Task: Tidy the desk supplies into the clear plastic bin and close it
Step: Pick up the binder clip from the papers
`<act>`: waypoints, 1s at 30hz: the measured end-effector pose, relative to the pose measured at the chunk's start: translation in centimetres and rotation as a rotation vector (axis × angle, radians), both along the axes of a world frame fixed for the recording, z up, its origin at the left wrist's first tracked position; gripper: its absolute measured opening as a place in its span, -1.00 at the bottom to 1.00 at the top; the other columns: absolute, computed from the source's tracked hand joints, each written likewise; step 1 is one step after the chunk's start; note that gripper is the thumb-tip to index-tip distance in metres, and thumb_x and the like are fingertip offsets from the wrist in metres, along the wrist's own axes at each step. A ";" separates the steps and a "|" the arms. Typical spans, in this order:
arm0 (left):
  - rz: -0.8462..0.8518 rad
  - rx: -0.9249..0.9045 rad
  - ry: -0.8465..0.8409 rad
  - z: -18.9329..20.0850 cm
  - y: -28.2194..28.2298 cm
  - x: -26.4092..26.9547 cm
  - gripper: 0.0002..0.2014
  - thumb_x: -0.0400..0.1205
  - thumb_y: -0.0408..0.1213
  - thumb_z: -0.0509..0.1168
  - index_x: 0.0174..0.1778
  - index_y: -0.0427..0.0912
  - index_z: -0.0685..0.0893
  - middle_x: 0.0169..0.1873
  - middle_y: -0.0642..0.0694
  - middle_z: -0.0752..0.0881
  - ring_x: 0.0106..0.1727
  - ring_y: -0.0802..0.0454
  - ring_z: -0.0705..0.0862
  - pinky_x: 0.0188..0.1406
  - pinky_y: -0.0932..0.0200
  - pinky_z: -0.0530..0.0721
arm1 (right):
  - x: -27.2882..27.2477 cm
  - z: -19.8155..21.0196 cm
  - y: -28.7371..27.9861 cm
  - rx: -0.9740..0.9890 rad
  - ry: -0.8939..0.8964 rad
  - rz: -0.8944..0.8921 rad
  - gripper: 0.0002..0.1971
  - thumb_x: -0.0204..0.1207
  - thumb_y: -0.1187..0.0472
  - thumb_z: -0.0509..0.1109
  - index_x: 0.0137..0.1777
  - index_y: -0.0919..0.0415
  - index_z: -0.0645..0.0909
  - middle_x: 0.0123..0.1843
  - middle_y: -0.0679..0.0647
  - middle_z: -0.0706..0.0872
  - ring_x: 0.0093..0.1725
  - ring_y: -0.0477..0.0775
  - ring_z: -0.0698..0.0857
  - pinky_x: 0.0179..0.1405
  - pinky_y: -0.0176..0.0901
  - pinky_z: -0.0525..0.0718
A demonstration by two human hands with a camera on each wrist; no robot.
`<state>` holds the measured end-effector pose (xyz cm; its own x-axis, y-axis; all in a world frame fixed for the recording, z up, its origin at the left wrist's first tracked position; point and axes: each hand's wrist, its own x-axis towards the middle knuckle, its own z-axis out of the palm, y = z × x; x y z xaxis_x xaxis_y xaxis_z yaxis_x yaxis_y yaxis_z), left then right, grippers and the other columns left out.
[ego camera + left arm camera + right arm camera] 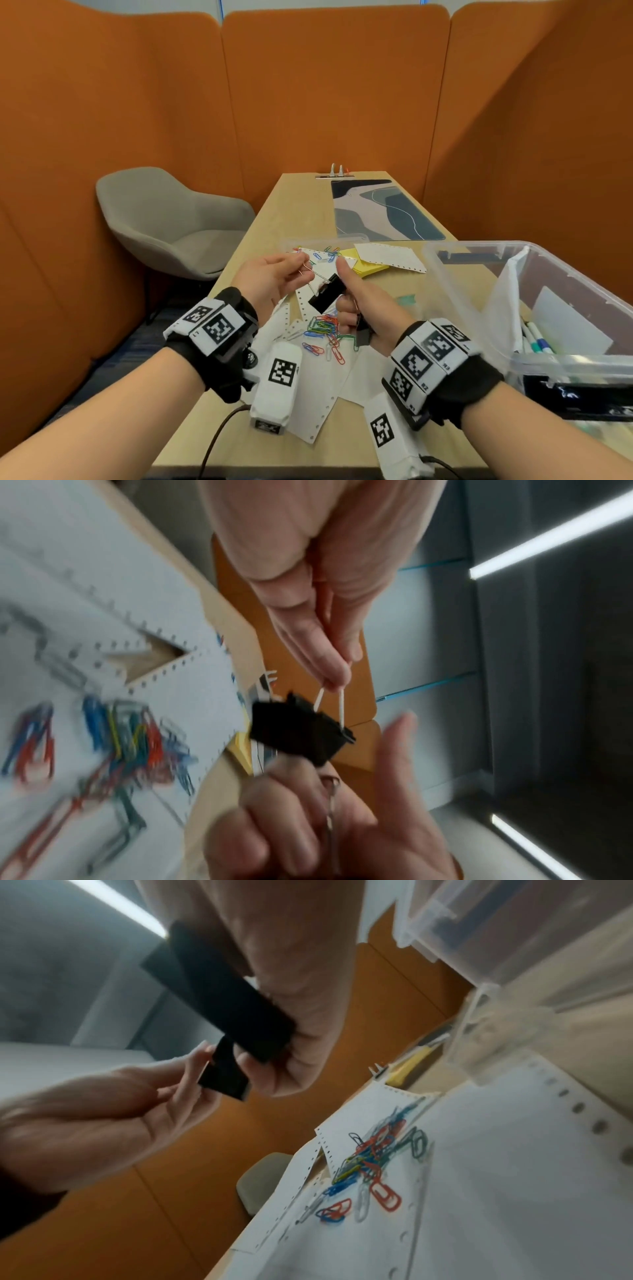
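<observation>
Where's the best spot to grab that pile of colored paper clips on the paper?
Judging by the pose, pinch the paper clips at the tangled middle from straight above: they lie flat and interlinked on the paper, so several should lift together. The strays nearer you need separate pinches.

A black binder clip (325, 293) is hanging tilted in the air above a heap of coloured paper clips (323, 327), which is lying on white punched-edge paper sheets (325, 390). The clear plastic bin (479, 274) is standing open just to the right, with markers (536, 339) inside.
</observation>
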<state>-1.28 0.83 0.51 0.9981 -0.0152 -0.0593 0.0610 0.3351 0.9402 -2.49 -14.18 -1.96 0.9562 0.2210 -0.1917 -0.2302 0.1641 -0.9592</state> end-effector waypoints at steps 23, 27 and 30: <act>0.061 0.838 -0.189 0.3 -0.1 -0.7 -0.89 0.40 -0.36 0.53 -0.29 -0.31 0.74 -0.52 -0.15 0.72 -0.58 0.07 0.66 -0.35 0.21 0.78 | -0.6 -0.2 0.2 -0.354 -0.082 -0.113 -0.88 0.55 0.18 0.34 -0.06 0.13 0.43 -0.28 0.04 0.47 -0.44 -0.08 0.47 -0.55 -0.32 0.44; -0.057 0.946 -0.149 0.2 0.1 0.0 -0.86 0.42 -0.28 0.53 -0.32 -0.27 0.74 -0.64 -0.01 0.67 -0.66 0.20 0.58 -0.58 0.37 0.60 | -0.4 0.5 0.0 -0.056 0.016 -0.120 -0.78 0.52 0.47 0.05 -0.02 0.29 0.51 -0.37 0.06 0.32 -0.50 -0.05 0.26 -0.47 -0.30 0.29; -0.226 1.011 -0.140 -0.3 -0.4 0.0 -0.85 0.43 -0.22 0.52 -0.26 -0.24 0.78 -0.71 0.07 0.64 -0.63 0.22 0.57 -0.50 0.35 0.57 | -0.4 0.0 0.1 -0.216 -0.063 -0.007 -0.59 0.46 0.61 0.03 0.21 0.30 0.47 -0.34 0.15 0.42 -0.39 0.03 0.43 -0.31 -0.22 0.41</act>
